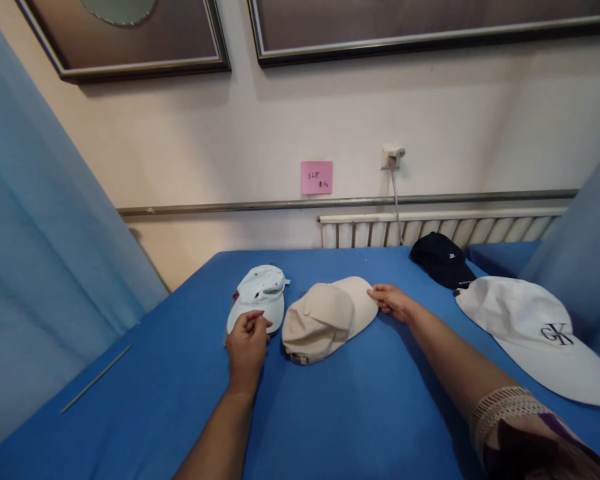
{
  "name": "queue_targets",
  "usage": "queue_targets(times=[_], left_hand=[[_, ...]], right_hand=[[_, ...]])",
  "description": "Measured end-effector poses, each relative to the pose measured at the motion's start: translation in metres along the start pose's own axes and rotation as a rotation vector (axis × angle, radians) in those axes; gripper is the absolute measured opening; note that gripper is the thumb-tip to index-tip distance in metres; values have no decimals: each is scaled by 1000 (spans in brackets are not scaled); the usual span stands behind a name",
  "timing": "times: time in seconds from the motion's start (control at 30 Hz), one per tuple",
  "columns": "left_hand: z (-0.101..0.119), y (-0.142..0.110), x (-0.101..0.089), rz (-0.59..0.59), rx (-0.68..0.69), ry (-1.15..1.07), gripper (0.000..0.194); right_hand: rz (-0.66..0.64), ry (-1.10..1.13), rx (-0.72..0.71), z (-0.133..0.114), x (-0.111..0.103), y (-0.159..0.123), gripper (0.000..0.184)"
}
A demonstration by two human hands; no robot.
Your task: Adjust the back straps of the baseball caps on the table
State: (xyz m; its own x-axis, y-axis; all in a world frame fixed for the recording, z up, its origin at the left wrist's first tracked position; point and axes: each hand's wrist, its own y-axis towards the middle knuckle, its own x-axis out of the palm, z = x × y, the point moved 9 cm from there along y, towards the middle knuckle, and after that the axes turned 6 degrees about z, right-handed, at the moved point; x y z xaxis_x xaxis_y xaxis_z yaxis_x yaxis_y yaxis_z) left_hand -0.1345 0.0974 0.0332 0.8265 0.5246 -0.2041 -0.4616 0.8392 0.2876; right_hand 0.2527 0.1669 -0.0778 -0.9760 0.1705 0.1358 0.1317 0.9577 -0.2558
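Several caps lie on a blue-covered table. My left hand pinches the brim of a small white cap at its near edge. Beside it lies a beige cap, its brim pointing far right. My right hand grips that brim's edge with curled fingers. A navy cap sits at the far right, and a large white cap with dark letters lies near the right edge, touched by neither hand.
A thin stick lies on the cloth at the left. Blue curtains hang at both sides. Behind the table are a white radiator, a wall socket with a cord and a pink note.
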Motion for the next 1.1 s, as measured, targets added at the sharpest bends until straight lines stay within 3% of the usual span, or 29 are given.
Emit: queue_targets(times=[0.2, 0.4, 0.47, 0.6, 0.83, 1.1], left_hand=[[5, -12, 20, -129, 14, 30, 26], [9, -24, 43, -281, 11, 86, 26], [7, -23, 47, -312, 12, 99, 25], [-2, -23, 58, -388, 13, 108, 25], [-16, -29, 75, -530, -26, 102, 24], [-24, -32, 84, -608, -31, 85, 23]], right_hand=[[227, 244, -74, -1, -54, 7, 34], [521, 425, -78, 4, -99, 22, 12], [583, 474, -61, 6, -106, 27, 18], [646, 542, -30, 9, -109, 36, 35], [660, 555, 8, 12, -99, 46, 34], [586, 531, 23, 13, -92, 46, 35]])
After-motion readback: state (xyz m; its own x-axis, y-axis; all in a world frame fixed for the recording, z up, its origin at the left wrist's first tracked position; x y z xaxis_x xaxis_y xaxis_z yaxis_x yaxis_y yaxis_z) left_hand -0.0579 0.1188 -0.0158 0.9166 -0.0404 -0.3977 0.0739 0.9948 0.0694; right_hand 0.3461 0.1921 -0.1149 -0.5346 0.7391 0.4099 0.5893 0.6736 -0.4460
